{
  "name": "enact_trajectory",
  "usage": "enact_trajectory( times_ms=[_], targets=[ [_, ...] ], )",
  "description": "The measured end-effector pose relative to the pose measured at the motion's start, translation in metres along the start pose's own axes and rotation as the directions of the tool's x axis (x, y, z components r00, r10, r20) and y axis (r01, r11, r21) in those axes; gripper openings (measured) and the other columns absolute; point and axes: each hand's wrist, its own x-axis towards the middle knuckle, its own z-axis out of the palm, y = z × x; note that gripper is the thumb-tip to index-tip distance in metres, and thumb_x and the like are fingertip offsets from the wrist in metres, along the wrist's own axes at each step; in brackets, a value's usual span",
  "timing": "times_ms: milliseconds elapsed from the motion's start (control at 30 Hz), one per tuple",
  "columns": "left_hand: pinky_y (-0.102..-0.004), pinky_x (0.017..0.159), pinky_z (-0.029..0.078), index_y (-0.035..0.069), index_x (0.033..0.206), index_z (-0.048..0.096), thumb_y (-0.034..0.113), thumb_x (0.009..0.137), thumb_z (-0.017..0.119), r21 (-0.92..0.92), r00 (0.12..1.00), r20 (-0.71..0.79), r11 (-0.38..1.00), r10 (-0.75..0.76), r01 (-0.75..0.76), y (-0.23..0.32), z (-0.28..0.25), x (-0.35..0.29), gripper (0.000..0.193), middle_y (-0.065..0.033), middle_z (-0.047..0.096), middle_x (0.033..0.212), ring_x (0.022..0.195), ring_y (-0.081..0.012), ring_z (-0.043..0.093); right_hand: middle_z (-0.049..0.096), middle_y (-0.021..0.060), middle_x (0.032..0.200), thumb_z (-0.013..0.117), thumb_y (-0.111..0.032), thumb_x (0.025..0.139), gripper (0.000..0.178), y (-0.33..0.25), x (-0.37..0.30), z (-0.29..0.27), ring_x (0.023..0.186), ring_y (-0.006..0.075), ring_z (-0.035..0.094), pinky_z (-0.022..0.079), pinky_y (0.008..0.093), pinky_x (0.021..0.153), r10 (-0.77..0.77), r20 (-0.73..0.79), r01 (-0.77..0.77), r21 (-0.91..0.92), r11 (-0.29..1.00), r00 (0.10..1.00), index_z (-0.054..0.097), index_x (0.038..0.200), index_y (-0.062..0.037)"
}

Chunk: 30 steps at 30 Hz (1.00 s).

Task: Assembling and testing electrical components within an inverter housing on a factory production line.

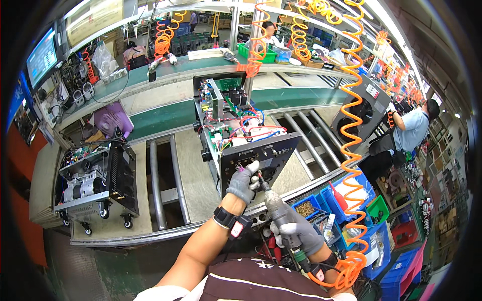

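Observation:
My right hand (304, 232), in a grey glove, wraps around a grey air screwdriver (275, 204). The tool's bit end points up at the black panel (276, 154) of an opened machine. Beside the bit is my left hand (244, 182), also gloved, with its fingers drawn together close to the panel. What those fingers pinch, if anything, is too small to make out. Circuit boards and red and blue wires (251, 125) show inside the machine, which stands on the conveyor. An orange coiled air hose (346, 266) runs from the tool's lower end.
Another opened machine on casters (95, 178) stands on the conveyor's left. Metal rollers (163, 183) lie between the boards. Blue bins (351, 193) hold parts at right, including a bin of small screws (305, 208). A co-worker (411, 128) is by a dark machine (362, 113) farther right.

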Motion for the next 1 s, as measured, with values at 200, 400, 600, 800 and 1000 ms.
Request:
enact_trajectory(
  times_ms=[200, 400, 600, 800, 1000],
  targets=[
    [-0.0183, 0.035, 0.029, 0.01, 0.079, 0.056, 0.025, 0.084, 0.062, 0.063, 0.998, -0.047, 0.997, 0.037, -0.034, -0.001, -0.002, 0.001, 0.016, -0.0002, 0.055, 0.067, 0.045, -0.005, 0.043, 0.052, 0.0066, 0.085, 0.068, -0.016, 0.066, 0.076, 0.01, 0.009, 0.007, 0.064, 0.0115, 0.054, 0.046, 0.0225, 0.054, -0.171, -0.145, 0.115, -0.331, 0.937, 0.975, 0.03, 0.131, -0.0017],
    [-0.019, 0.035, 0.028, 0.004, 0.096, 0.059, 0.03, 0.092, 0.048, -0.06, 0.998, 0.063, 0.998, 0.021, -0.018, -0.003, -0.007, -0.004, 0.029, -0.0005, 0.054, 0.071, 0.049, -0.0075, 0.043, 0.054, 0.0088, 0.078, 0.059, -0.008, 0.072, 0.068, 0.003, 0.001, 0.001, 0.057, 0.0162, 0.058, 0.049, 0.0245, 0.049, -0.032, -0.018, 0.033, 0.065, 0.997, 0.999, 0.028, 0.133, -0.0082],
    [-0.0197, 0.035, 0.03, 0.004, 0.107, 0.056, 0.032, 0.092, 0.046, -0.03, 0.993, 0.095, 0.998, 0.064, -0.061, -0.001, -0.005, -0.008, 0.033, -0.0041, 0.063, 0.084, 0.05, -0.0084, 0.046, 0.054, 0.0079, 0.079, 0.062, -0.012, 0.071, 0.07, 0.004, -0.006, -0.001, 0.058, 0.0154, 0.058, 0.049, 0.0232, 0.049, -0.062, 0.027, 0.06, 0.071, 0.996, 0.998, 0.028, 0.133, -0.009],
    [-0.0207, 0.031, 0.029, 0.005, 0.103, 0.056, 0.031, 0.093, 0.044, 0.077, 0.99, 0.127, 0.995, 0.057, -0.067, -0.002, -0.013, -0.008, 0.03, -0.0109, 0.066, 0.087, 0.042, -0.0097, 0.045, 0.053, 0.0064, 0.085, 0.064, -0.012, 0.067, 0.081, 0.008, -0.023, 0.002, 0.06, 0.0123, 0.055, 0.048, 0.0214, 0.053, 0.04, -0.038, -0.043, -0.087, 0.995, 0.998, 0.024, 0.137, -0.008],
    [-0.0198, 0.032, 0.03, 0.005, 0.105, 0.056, 0.03, 0.094, 0.042, -0.026, 0.99, 0.072, 0.992, 0.125, -0.123, -0.005, -0.023, -0.013, 0.03, -0.0119, 0.065, 0.089, 0.044, -0.0099, 0.048, 0.051, 0.0064, 0.093, 0.064, -0.008, 0.07, 0.077, 0.011, -0.025, 0.004, 0.066, 0.011, 0.054, 0.047, 0.0233, 0.054, -0.025, -0.02, 0.021, -0.146, 0.989, 1.0, 0.025, 0.136, -0.0076]
  ],
)
